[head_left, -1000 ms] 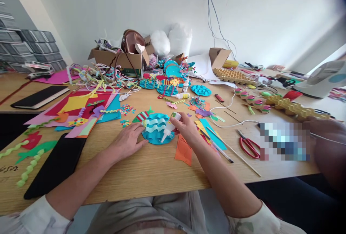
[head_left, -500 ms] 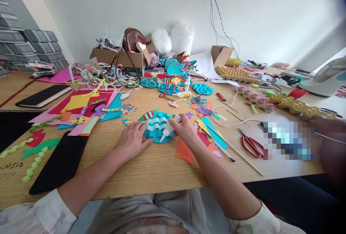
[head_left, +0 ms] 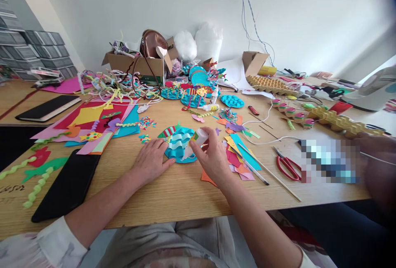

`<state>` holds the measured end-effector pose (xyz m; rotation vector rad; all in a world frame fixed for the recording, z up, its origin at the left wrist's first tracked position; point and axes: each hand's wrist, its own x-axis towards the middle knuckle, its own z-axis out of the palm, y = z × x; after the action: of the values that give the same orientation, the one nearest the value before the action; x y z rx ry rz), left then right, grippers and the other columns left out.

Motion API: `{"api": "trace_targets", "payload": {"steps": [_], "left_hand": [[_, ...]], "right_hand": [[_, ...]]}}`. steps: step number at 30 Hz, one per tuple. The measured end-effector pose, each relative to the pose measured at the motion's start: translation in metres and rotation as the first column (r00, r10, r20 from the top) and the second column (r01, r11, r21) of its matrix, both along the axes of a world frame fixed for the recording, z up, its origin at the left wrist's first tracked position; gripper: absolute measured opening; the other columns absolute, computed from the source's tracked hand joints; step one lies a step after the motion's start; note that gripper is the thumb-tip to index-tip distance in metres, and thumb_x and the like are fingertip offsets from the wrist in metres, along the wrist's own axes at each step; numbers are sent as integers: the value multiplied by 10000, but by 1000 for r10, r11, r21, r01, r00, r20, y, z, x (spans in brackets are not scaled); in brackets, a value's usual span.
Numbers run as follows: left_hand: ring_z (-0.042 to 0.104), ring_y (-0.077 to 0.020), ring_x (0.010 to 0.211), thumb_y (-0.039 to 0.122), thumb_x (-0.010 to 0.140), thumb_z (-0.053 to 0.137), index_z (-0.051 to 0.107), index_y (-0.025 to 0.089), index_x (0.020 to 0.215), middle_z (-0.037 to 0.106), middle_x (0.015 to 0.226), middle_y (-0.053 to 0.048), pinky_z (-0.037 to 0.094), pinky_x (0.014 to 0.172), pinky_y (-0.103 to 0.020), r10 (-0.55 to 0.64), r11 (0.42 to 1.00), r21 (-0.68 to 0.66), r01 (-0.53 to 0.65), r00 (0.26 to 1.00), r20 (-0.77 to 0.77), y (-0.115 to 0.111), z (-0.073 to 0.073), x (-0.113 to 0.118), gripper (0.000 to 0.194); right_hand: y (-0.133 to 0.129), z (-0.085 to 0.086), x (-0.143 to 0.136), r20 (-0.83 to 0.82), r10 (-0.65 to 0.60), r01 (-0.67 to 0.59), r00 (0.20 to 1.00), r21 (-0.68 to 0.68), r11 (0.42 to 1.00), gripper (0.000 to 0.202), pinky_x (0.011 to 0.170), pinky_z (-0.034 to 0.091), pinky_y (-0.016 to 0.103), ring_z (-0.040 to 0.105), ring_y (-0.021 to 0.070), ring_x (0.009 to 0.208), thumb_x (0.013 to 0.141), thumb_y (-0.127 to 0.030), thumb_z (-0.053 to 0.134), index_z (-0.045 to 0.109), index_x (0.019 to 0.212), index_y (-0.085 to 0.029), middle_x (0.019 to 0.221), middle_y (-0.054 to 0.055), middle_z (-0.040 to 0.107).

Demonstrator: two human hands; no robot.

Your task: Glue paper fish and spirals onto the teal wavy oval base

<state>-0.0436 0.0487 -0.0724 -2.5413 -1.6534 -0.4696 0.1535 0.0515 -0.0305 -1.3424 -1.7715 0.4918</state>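
Observation:
A round blue craft piece [head_left: 176, 154] with wavy light-blue strips lies on the table, a striped paper fish [head_left: 167, 132] at its upper left. My left hand [head_left: 150, 157] rests on the piece's left edge, fingers laid out flat and thumb along the lower rim. In my right hand [head_left: 213, 157] is a small white glue bottle [head_left: 200, 137], gripped between thumb and fingers and tilted with its nozzle down over the right part of the piece. The nozzle tip is partly hidden by my fingers, so contact with the surface cannot be made out.
Paper scraps [head_left: 238, 161], a brush [head_left: 252, 165] and red-handled scissors [head_left: 287, 164] lie to the right. At left are coloured sheets [head_left: 66, 115] and a black phone-like slab [head_left: 66, 189]. Finished blue pieces [head_left: 193, 100] stand behind. Another person's hand [head_left: 375, 148] is at far right.
My right hand has turned, tipping the glue bottle more upright, and moved slightly down over the right side of the blue piece. My left hand stays in place.

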Motion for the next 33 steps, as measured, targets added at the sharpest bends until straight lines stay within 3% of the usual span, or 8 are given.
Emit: {"api": "trace_targets", "payload": {"steps": [8,33], "left_hand": [[482,-299,1097,435,801,552,533,141,975,546,1150,-148,403,922,-463,9,1000,-3,-9,1000,-27,-1,1,2,342],[496,-290,1085,425,795,558,528,153,1002,545,1145,-138,413,910,-443,12,1000,18,-11,999,-35,-1,0,1,342]], "right_hand": [[-1,-4,-3,76,116,-122,990,78,989,378,659,506,323,592,196,805,796,-340,543,448,1133,-195,997,98,594],[-3,0,2,103,137,-150,985,120,981,408,707,521,352,592,200,818,814,-332,530,440,1198,-223,1049,100,583]]}}
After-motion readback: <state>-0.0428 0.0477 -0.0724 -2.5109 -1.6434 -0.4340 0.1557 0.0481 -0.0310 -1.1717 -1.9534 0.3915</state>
